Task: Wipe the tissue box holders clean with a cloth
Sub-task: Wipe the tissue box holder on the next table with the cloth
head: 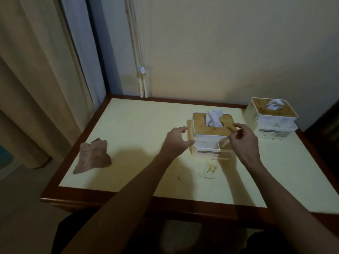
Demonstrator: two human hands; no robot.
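Observation:
A white tissue box holder (pixel 207 143) with a wooden lid and a tissue poking out stands mid-table. My left hand (pixel 176 142) hovers at its left side, fingers loosely curled and holding nothing. My right hand (pixel 242 140) hovers at the holder's right front corner, fingers relaxed and holding nothing. A second, taller holder (pixel 271 121) with a wooden lid stands at the back right. A crumpled brown cloth (pixel 93 156) lies on the table's left side, apart from both hands.
The cream table top (pixel 139 129) has a dark wooden rim and smears and crumbs (pixel 207 171) in front of the near holder. A wall runs behind the table, with blind cords (pixel 142 81) hanging at the back. Curtains hang at the left.

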